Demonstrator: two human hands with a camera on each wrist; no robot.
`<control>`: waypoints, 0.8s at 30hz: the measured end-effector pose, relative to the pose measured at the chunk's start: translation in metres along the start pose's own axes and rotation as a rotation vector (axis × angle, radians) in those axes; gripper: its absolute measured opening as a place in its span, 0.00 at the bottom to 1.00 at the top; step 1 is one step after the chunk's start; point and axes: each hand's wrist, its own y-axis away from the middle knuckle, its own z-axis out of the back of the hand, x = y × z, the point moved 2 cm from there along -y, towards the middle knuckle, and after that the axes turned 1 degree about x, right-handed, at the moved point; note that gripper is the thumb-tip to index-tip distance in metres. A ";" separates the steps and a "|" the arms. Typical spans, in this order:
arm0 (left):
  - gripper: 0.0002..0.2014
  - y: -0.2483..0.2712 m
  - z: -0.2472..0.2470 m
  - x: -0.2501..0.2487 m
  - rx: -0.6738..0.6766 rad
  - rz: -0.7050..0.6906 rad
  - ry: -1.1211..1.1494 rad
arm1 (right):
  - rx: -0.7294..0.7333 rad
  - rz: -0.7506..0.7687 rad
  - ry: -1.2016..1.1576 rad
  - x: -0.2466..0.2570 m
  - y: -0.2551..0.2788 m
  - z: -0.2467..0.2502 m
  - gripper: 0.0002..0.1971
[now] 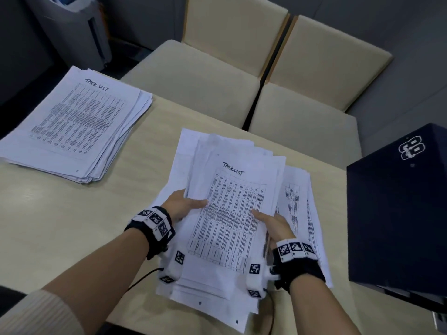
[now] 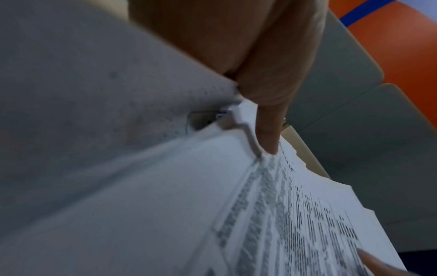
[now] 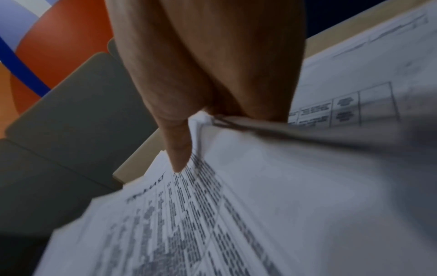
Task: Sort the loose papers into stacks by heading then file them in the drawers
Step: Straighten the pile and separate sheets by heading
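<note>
Both hands, the left hand [image 1: 180, 205] and right hand [image 1: 273, 222], are pinching a "Tasklist" sheet [image 1: 229, 211] atop the loose pile [image 1: 208, 290] at mid-desk [image 1: 72, 213], best lifting it singly toward the matching stack [image 1: 72, 126] far left.

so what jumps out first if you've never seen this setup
Both hands, left hand and right hand, grip a messy bundle of papers at the table's near middle, its top sheet hand-lettered TASK LIST. A second stack with the same heading lies at the far left, and a dark box stands at the right edge.
</note>
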 end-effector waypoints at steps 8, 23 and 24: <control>0.41 0.005 -0.004 -0.020 0.049 -0.017 0.106 | 0.040 0.038 -0.056 0.008 0.005 0.021 0.25; 0.32 0.107 0.002 -0.173 0.384 -0.574 0.133 | 0.237 0.650 -0.206 0.132 0.120 0.043 0.29; 0.32 0.110 0.001 -0.179 0.350 -0.598 0.145 | 0.188 0.698 -0.220 0.137 0.122 0.040 0.31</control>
